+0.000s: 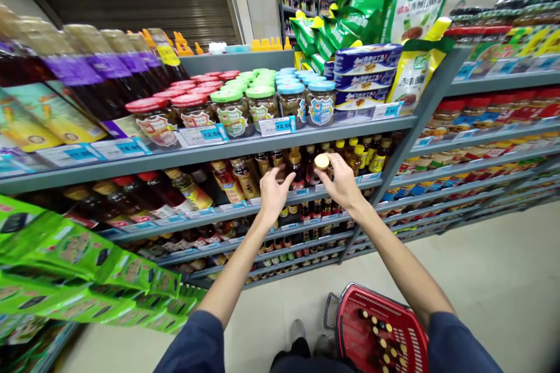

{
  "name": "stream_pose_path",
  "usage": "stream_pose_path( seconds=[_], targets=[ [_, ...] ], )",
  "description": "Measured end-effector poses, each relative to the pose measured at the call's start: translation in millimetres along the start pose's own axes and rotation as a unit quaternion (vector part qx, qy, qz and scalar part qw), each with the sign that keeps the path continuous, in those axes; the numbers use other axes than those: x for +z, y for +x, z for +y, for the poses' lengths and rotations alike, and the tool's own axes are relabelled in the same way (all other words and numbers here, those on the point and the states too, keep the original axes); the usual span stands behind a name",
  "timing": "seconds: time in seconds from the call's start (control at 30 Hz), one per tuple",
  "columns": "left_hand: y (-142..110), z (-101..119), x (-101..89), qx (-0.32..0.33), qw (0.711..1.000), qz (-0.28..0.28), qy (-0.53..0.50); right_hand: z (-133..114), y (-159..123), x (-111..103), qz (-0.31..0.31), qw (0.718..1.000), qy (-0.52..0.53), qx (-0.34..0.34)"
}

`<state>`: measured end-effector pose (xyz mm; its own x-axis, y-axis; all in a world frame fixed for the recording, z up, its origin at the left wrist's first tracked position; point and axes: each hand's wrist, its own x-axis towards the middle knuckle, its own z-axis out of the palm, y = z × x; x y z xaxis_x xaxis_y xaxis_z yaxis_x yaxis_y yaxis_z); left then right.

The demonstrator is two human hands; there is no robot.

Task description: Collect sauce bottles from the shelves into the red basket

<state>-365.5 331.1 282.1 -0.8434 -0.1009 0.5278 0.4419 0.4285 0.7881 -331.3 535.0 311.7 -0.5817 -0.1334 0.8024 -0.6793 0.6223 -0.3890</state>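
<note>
My right hand point(342, 182) grips a small dark bottle with a gold cap point(322, 161) by its neck, in front of the middle shelf. My left hand point(273, 193) hangs beside it with its fingers spread, holding nothing, close to the row of sauce bottles point(271, 166) and just above the price strip. A red plastic shopping basket point(350, 309) rests on the floor below me, holding several small gold-capped bottles.
A metal shelving unit point(210, 151) runs along the left and front, stocked with lidded jars, tall bottles and price tags. Green snack packets point(74, 256) hang at lower left. Large green bags point(363, 0) stand on top. The tiled floor point(472, 280) stretches to the right.
</note>
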Motion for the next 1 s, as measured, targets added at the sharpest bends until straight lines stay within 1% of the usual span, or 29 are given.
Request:
stream_pose_path(
  seconds=[0.1, 0.17, 0.23, 0.3, 0.4, 0.47, 0.53, 0.63, 0.7, 0.9, 0.93, 1.0],
  targets=[
    [-2.5, -6.6, 12.8, -0.005, 0.999, -0.014, 0.050, 8.4, 1.8, 12.0, -0.004, 1.000, 0.002, 0.010],
    [-3.6, -9.8, 17.9, -0.004, 0.998, -0.017, 0.067, 12.6, 2.1, 19.1, -0.007, 1.000, 0.004, 0.026],
    [-2.7, -12.7, 20.7, -0.005, 0.998, -0.019, 0.065, 17.1, 2.8, 25.5, -0.009, 0.999, 0.015, 0.050],
    [-0.7, -14.9, 22.0, -0.003, 0.998, -0.022, 0.052, 21.9, 4.7, 30.8, -0.012, 0.996, 0.048, 0.078],
    [1.7, -15.7, 22.1, 0.008, 0.999, -0.023, 0.035, 26.8, 10.3, 35.0, -0.028, 0.991, 0.071, 0.109],
    [2.3, -14.7, 21.5, 0.012, 0.999, -0.022, 0.039, 26.0, 15.3, 33.8, -0.045, 0.992, 0.037, 0.115],
    [2.0, -13.6, 20.8, 0.016, 0.999, -0.021, 0.046, 21.4, 20.4, 29.4, -0.069, 0.991, -0.033, 0.112],
    [1.0, -14.1, 20.3, 0.031, 0.998, -0.020, 0.053, 11.8, 26.9, 20.4, -0.102, 0.977, -0.159, 0.098],
    [0.7, -16.3, 21.2, 0.034, 0.998, -0.020, 0.049, 7.8, 30.5, 16.2, -0.116, 0.968, -0.206, 0.090],
    [5.0, -20.0, 26.7, 0.007, 1.000, -0.025, 0.013, 6.4, 35.6, 15.1, -0.139, 0.959, -0.226, 0.102],
    [4.0, -18.8, 25.7, 0.006, 1.000, -0.028, 0.013, 5.6, 33.0, 14.4, -0.132, 0.961, -0.224, 0.094],
    [-2.7, -16.0, 19.2, 0.010, 0.999, -0.034, 0.014, 4.4, 21.5, 11.9, -0.091, 0.972, -0.206, 0.072]
  ],
)
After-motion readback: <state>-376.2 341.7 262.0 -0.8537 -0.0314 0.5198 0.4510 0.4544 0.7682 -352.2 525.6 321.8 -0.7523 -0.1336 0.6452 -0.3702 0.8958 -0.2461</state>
